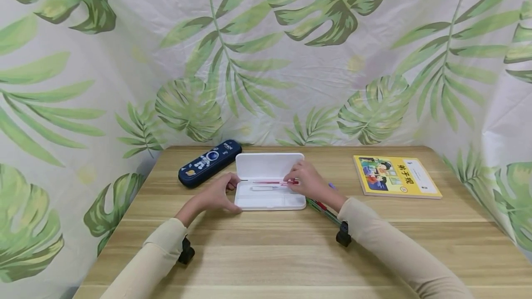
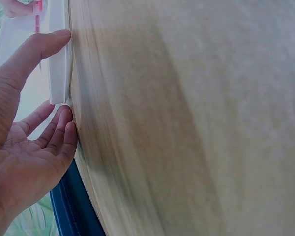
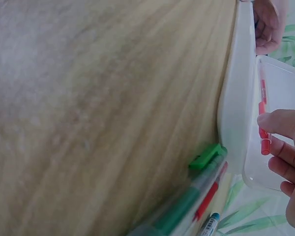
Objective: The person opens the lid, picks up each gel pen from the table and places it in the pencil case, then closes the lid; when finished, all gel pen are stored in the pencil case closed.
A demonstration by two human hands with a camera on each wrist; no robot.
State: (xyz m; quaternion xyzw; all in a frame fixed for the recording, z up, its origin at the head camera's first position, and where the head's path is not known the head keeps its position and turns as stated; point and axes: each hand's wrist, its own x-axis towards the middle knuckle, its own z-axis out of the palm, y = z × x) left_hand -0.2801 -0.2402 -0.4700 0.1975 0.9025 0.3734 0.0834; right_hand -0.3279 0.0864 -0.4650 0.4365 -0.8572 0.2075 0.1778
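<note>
A white pencil case lies with its lid raised at the back. My left hand holds its left end, the thumb along the front edge and the fingers bent at the side. In the left wrist view, the thumb rests on the case's edge. My right hand pinches a red pen near one end, between thumb and fingers, over the case's back part. A white pen lies in the case, in front of the red one.
Several pens, one with a green clip, lie by the case's right end, partly under my right forearm. A dark blue astronaut case is at the back left. A yellow book lies to the right. A leaf-patterned cloth hangs behind the table.
</note>
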